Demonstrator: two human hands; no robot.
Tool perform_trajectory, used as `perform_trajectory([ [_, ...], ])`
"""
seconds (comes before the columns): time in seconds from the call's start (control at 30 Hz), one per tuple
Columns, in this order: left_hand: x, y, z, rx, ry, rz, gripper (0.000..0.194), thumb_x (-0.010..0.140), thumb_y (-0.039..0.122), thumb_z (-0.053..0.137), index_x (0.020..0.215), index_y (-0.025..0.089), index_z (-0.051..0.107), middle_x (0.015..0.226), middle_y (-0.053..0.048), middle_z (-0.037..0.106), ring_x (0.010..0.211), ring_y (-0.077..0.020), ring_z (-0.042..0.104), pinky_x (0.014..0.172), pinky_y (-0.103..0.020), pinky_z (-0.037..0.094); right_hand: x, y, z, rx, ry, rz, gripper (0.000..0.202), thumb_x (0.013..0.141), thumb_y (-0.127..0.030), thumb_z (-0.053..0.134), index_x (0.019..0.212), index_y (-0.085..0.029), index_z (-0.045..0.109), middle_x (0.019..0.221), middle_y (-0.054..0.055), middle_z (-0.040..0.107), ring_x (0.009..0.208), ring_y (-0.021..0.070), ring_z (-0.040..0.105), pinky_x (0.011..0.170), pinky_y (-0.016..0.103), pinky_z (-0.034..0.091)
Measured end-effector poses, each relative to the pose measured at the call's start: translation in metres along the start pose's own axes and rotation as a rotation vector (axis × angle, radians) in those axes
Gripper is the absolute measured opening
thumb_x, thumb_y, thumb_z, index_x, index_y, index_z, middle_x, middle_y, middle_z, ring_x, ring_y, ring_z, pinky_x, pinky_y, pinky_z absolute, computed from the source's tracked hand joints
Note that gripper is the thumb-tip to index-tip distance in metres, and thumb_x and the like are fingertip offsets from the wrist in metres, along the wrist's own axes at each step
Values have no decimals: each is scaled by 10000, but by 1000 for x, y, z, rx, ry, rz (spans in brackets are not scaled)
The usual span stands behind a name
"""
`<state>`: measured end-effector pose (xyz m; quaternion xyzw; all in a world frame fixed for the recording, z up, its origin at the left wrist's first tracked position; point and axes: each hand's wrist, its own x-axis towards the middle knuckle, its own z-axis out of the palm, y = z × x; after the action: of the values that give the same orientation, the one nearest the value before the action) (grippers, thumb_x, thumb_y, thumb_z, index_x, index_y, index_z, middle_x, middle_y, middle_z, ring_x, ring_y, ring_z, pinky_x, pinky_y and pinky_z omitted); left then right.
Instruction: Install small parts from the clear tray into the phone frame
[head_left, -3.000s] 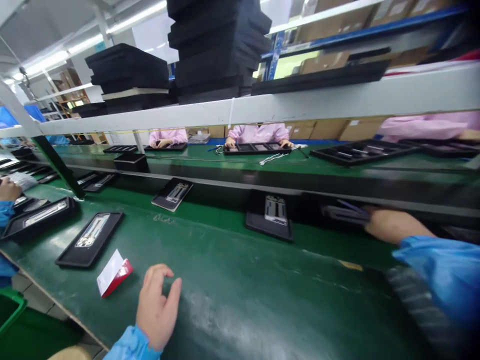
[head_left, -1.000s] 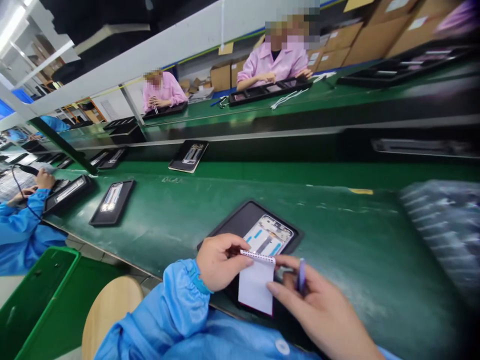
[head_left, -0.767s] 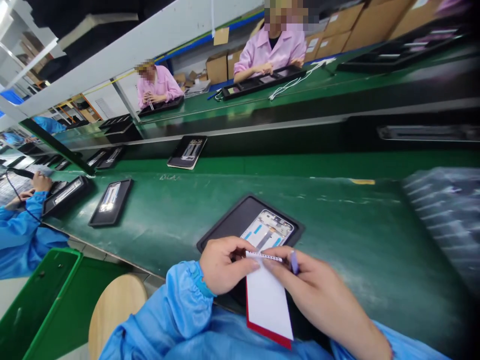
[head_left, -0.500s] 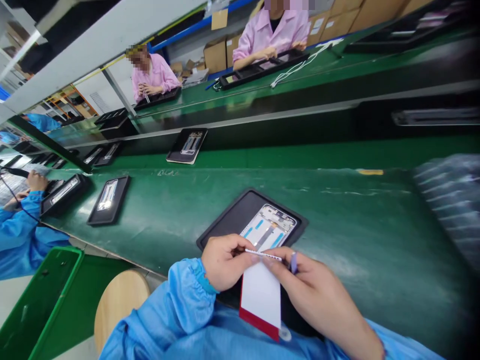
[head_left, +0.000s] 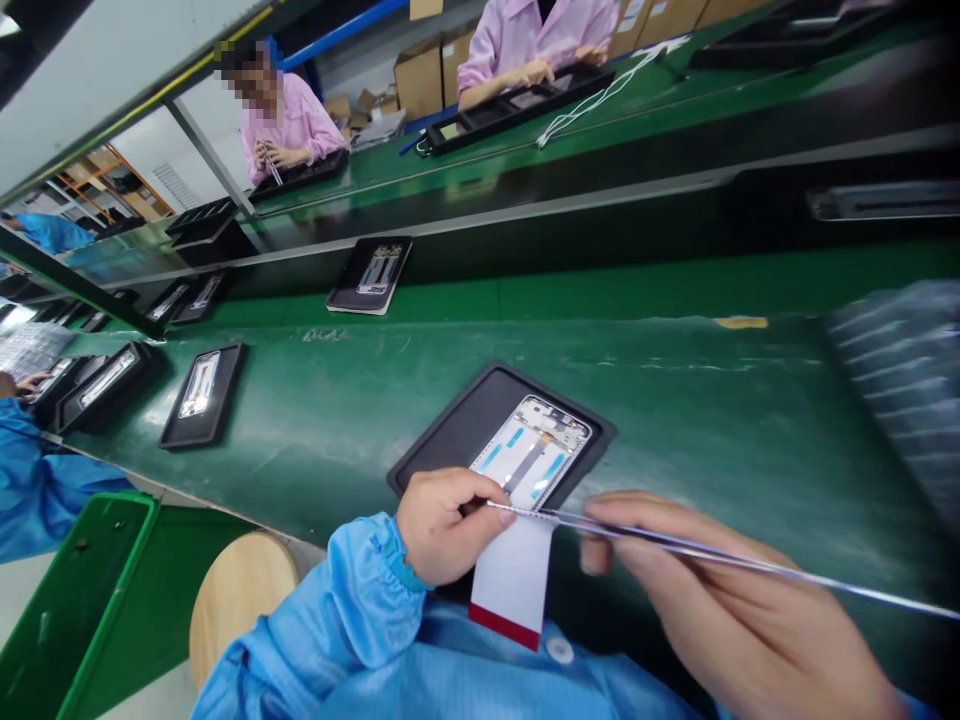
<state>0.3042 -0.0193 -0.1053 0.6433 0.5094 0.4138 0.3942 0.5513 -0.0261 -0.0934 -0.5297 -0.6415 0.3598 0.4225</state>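
My left hand [head_left: 442,525] pinches the upper edge of a white sheet [head_left: 511,575] with a red band along its bottom. The sheet hangs down in front of my blue smock. My right hand [head_left: 720,600] is closed around long metal tweezers [head_left: 892,596], whose tips meet the sheet's top edge beside my left fingertips. Whether the tips grip anything is too small to tell. Just beyond the hands, an opened phone [head_left: 541,448] with blue strips and bare inner parts lies in a black tray [head_left: 450,425]. My left hand covers the tray's near edge.
More black trays with phones stand on the green bench, one at the left [head_left: 225,400] and one farther back [head_left: 346,285]. Bubble wrap [head_left: 907,370] lies at the right. A wooden stool [head_left: 240,600] and green bin [head_left: 112,590] stand lower left. Co-workers sit across and at the left.
My right hand has left the sheet's edge and moved right, and now holds tweezers pointing at that edge. My left hand keeps its pinch. The view has shifted slightly.
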Motion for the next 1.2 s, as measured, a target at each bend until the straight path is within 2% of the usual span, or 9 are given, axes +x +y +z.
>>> perform_trajectory([
  [0.1, -2, 2, -2, 26, 1, 30, 199, 956, 381, 766, 901, 196, 818, 753, -41, 754, 630, -149, 640, 609, -264, 492, 0, -8, 11, 11, -37, -61, 326, 993, -585, 685, 996, -292, 830, 923, 77, 819, 829, 259, 788, 819, 353, 669],
  [0.3, -4, 3, -3, 45, 1, 45, 205, 970, 380, 756, 908, 195, 816, 753, -42, 744, 625, -149, 643, 603, -262, 495, 2, -4, 17, 19, -60, -125, 194, 1010, -486, 694, 1019, -343, 824, 969, 31, 828, 829, 239, 795, 779, 342, 654],
  [0.47, -4, 4, -3, 55, -2, 64, 192, 976, 355, 748, 901, 191, 816, 741, -39, 734, 626, -147, 643, 605, -257, 495, 5, -5, 16, 8, -84, -127, 234, 1028, -498, 662, 999, -342, 834, 975, 33, 829, 831, 237, 790, 778, 349, 647],
  [0.63, -4, 5, -5, 75, -27, 39, 227, 990, 388, 731, 905, 195, 816, 753, -47, 744, 635, -153, 648, 611, -262, 521, 6, -7, 16, -14, -106, -35, 353, 1017, -602, 623, 969, -319, 830, 985, 64, 831, 873, 268, 791, 811, 389, 665],
  [0.93, -4, 7, -3, 62, -7, 28, 208, 972, 389, 734, 894, 211, 807, 740, -34, 734, 634, -152, 637, 603, -268, 494, 7, -11, 16, 23, -118, 20, 380, 1001, -641, 631, 946, -321, 829, 949, 74, 823, 862, 278, 782, 823, 406, 673],
  [1.03, -6, 0, -13, 52, -1, -24, 138, 951, 342, 757, 934, 213, 804, 785, -32, 764, 669, -156, 666, 649, -268, 521, 11, -13, 14, 96, -117, 85, 444, 994, -683, 631, 870, -300, 820, 896, 91, 803, 858, 275, 771, 835, 401, 672],
  [1.1, -7, -11, -30, 36, 105, -102, 115, 950, 321, 758, 975, 213, 790, 913, -51, 807, 790, -176, 720, 752, -278, 558, 15, -6, 16, 169, -117, 179, 491, 983, -710, 640, 831, -271, 798, 879, 102, 791, 848, 264, 764, 848, 398, 671],
  [1.17, -8, -26, -50, -10, 307, -205, 156, 948, 355, 768, 995, 207, 757, 1034, -71, 815, 919, -197, 737, 826, -290, 571, 18, 8, 24, 277, -125, 300, 515, 946, -736, 686, 857, -235, 768, 861, 107, 783, 804, 251, 763, 808, 394, 676],
  [1.2, -8, -33, -59, -48, 395, -258, 202, 936, 391, 783, 987, 202, 735, 1019, -69, 805, 909, -195, 727, 805, -285, 566, 20, 17, 30, 342, -128, 357, 534, 912, -752, 721, 882, -219, 749, 841, 104, 779, 768, 244, 760, 764, 386, 676],
])
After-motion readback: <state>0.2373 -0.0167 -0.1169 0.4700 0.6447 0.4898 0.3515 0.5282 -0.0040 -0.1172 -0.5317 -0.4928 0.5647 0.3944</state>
